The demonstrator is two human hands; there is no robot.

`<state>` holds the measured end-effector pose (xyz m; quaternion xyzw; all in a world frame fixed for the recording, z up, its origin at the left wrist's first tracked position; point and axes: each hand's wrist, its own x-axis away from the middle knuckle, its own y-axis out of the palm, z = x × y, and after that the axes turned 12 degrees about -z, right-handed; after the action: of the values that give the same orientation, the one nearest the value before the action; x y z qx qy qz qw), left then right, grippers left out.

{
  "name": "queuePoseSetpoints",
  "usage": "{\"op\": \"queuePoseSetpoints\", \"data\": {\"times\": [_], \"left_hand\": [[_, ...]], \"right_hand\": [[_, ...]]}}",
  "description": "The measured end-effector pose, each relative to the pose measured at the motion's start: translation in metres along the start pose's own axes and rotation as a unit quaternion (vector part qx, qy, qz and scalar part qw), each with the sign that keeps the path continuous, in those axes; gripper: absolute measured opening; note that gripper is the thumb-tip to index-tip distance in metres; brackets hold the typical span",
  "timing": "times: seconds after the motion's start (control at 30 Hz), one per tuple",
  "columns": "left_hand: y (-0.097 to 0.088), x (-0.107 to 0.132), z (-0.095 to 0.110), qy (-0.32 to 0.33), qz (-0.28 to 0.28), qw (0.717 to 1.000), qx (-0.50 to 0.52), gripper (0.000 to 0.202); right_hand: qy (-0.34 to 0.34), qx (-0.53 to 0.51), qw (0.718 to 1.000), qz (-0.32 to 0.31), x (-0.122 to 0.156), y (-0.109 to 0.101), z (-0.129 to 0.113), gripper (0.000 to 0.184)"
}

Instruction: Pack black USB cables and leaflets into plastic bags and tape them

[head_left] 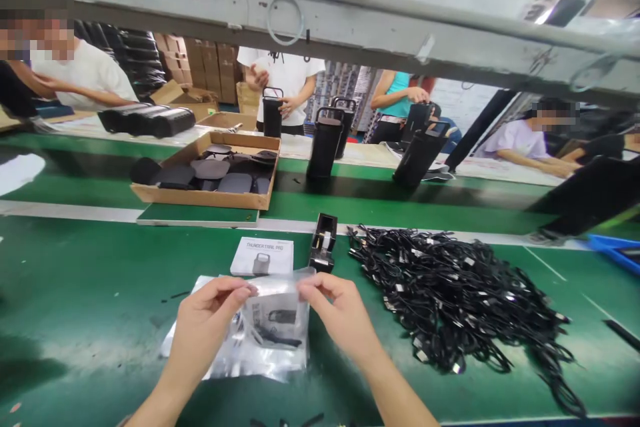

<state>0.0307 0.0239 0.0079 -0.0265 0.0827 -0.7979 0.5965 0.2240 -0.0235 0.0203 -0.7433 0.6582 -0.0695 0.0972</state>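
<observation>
A clear plastic bag point(280, 285) is stretched between my two hands by its top edge. My left hand point(205, 320) pinches its left corner, and the fingers of my right hand point(335, 307) are closed on the right corner. Inside or behind the clear film show a printed booklet point(285, 315) and a dark cable. More clear bags lie flat beneath, partly hidden by my left hand. Just beyond the bag rests a stack of white booklets point(263, 255) marked "THUNDERTRAIL PRO". Beside it stands a black tape dispenser point(323, 243).
A big heap of black cables point(460, 293) lies to the right. An open cardboard tray point(200, 199) of dark pads sits at the far left. Black speaker-like units point(325, 147) stand along the green conveyor. A metal shelf beam point(225, 13) crosses overhead; several co-workers work beyond.
</observation>
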Motion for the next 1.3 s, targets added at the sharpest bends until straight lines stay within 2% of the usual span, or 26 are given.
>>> {"op": "queuePoseSetpoints", "data": {"times": [0.1,0.2,0.3,0.37,0.53,0.63,0.73,0.8,0.87,0.93,1.0,1.07,1.1,1.17,1.23,1.3], "left_hand": [[-0.002,-0.002,-0.003,-0.034,-0.070,0.995,0.058,0.036],[-0.001,-0.003,-0.001,-0.068,-0.117,0.990,0.031,0.031],[0.001,-0.003,0.003,-0.065,-0.112,0.992,-0.010,0.028],[0.000,-0.002,0.005,-0.039,-0.113,0.993,-0.024,0.024],[-0.009,-0.002,-0.003,0.022,-0.116,0.993,-0.008,0.014],[-0.011,-0.001,-0.004,-0.039,-0.120,0.990,0.069,0.019],[-0.004,0.001,0.002,-0.073,-0.131,0.978,0.146,0.049],[0.005,0.001,0.006,-0.065,-0.136,0.983,0.105,0.054],[0.012,0.001,0.006,-0.071,-0.148,0.986,0.020,0.040],[0.015,0.001,0.003,-0.075,-0.150,0.985,-0.030,0.031],[0.017,0.001,0.000,-0.068,-0.108,0.991,-0.041,0.032],[0.017,0.002,-0.002,-0.061,-0.064,0.996,-0.034,0.033],[0.017,0.003,-0.002,-0.059,-0.054,0.996,-0.029,0.034],[0.019,0.005,-0.001,-0.055,-0.048,0.997,-0.020,0.034],[0.019,0.006,0.000,-0.052,-0.043,0.998,-0.018,0.033],[0.018,0.007,-0.001,-0.049,-0.043,0.998,-0.023,0.032]], "right_hand": [[-0.002,0.030,1.000,0.002,-0.003,0.001,-0.001,0.017],[-0.011,0.030,0.999,0.002,-0.004,0.002,0.000,0.016],[-0.021,0.022,1.000,0.001,-0.003,0.002,0.003,0.018],[-0.037,0.028,0.999,-0.012,-0.002,0.000,0.004,0.018],[-0.128,0.053,0.989,-0.053,-0.001,-0.009,0.006,0.026],[-0.171,0.118,0.976,-0.059,-0.001,-0.011,0.009,0.035],[-0.177,0.181,0.966,-0.057,-0.002,-0.010,0.011,0.039],[-0.182,0.191,0.962,-0.065,-0.001,-0.008,0.011,0.040],[-0.188,0.193,0.960,-0.080,0.000,-0.009,0.012,0.041],[-0.160,0.181,0.970,-0.033,0.000,-0.013,0.013,0.038],[-0.076,0.167,0.978,0.095,-0.003,-0.022,0.017,0.031],[0.029,0.158,0.966,0.200,-0.010,-0.032,0.022,0.029],[0.071,0.145,0.964,0.212,-0.015,-0.036,0.024,0.031],[0.128,0.100,0.970,0.182,-0.025,-0.040,0.027,0.035],[0.149,0.029,0.976,0.158,-0.034,-0.039,0.028,0.034],[0.151,-0.026,0.975,0.162,-0.038,-0.035,0.026,0.033]]}}
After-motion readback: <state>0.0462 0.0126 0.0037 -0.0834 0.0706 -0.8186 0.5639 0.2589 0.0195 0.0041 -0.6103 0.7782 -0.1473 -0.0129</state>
